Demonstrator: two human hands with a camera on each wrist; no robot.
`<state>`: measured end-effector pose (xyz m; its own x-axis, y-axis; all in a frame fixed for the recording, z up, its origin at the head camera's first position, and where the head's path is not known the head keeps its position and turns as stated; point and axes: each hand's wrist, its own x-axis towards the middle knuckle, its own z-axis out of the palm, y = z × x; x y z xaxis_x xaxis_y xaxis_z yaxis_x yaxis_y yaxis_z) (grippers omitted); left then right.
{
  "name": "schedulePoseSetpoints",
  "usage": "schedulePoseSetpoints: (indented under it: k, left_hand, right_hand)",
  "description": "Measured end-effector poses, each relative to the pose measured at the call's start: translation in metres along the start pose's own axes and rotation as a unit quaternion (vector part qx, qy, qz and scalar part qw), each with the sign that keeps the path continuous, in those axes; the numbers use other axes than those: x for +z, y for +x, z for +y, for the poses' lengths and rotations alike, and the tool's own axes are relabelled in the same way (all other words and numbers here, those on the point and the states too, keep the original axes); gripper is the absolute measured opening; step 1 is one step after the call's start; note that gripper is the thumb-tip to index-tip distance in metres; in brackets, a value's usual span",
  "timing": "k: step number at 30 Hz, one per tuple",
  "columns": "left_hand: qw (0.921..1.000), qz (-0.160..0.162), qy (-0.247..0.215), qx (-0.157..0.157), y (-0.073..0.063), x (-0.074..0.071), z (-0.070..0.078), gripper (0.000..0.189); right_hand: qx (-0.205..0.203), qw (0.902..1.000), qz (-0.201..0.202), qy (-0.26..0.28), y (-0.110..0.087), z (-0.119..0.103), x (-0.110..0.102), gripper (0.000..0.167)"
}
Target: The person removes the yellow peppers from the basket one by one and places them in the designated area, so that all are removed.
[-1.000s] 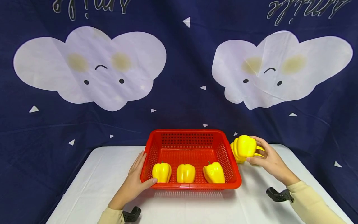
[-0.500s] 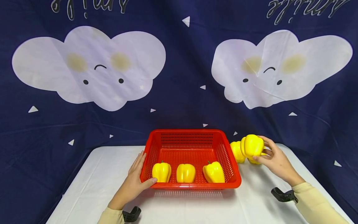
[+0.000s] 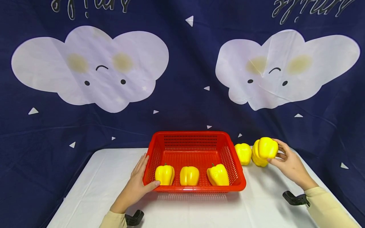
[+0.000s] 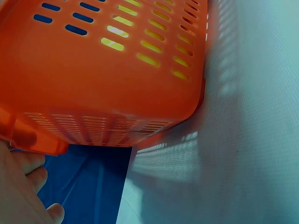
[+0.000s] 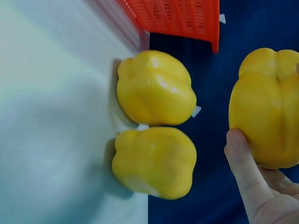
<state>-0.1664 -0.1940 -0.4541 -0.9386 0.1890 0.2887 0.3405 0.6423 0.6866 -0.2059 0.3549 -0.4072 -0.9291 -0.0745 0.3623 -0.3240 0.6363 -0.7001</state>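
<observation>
Raised above the table's right side, a yellow bell pepper [image 3: 267, 147] is pinched between the thumb and fingers of my right hand [image 3: 293, 166]. Below it sit two more yellow bell peppers, one [image 5: 156, 88] nearer the basket and one [image 5: 156, 163] farther right; in the head view the held pepper partly covers the second. My left hand [image 3: 137, 185] rests on the left side of a red plastic basket [image 3: 196, 189], fingers straight along its edge, thumb on the front rim. Three yellow bell peppers stand in a row inside, along the front: left [image 3: 164, 175], middle [image 3: 189, 176], right [image 3: 218, 175].
A white cloth covers the table [image 3: 94, 186]. Behind it hangs a dark blue curtain [image 3: 188, 79] with white clouds and small triangles. The basket's slotted right wall [image 5: 173, 16] stands close to the loose peppers.
My right hand has moved right with the held pepper, away from the basket, uncovering the pepper beside the basket. My left hand and the basket have stayed put.
</observation>
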Motion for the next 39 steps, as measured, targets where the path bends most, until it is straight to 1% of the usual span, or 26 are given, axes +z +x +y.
schedulePoseSetpoints:
  k: [8,16,23,27,39]
  left_hand:
    - [1.0,-0.001,-0.002,-0.003,0.0,0.0,0.0,0.103]
    - [1.0,0.001,-0.003,-0.001,0.0,-0.001,-0.001,0.104]
    - [1.0,0.001,0.0,-0.001,0.0,0.0,-0.001,0.104]
    - [1.0,0.0,-0.003,-0.001,0.0,0.0,-0.001,0.104]
    - [1.0,0.0,-0.004,-0.003,0.001,0.001,-0.002,0.105]
  right_hand:
    - [0.01,0.9997,0.01,-0.018,-0.001,0.013,-0.008,0.079]
    - [0.012,0.9999,0.001,-0.006,0.0,0.021,-0.016,0.08]
    - [0.061,0.9979,-0.021,0.011,0.0,0.03,-0.023,0.08]
    - [0.073,0.9967,-0.026,0.025,0.001,0.036,-0.029,0.079]
    - [0.07,0.996,-0.049,0.028,0.004,0.051,-0.039,0.081]
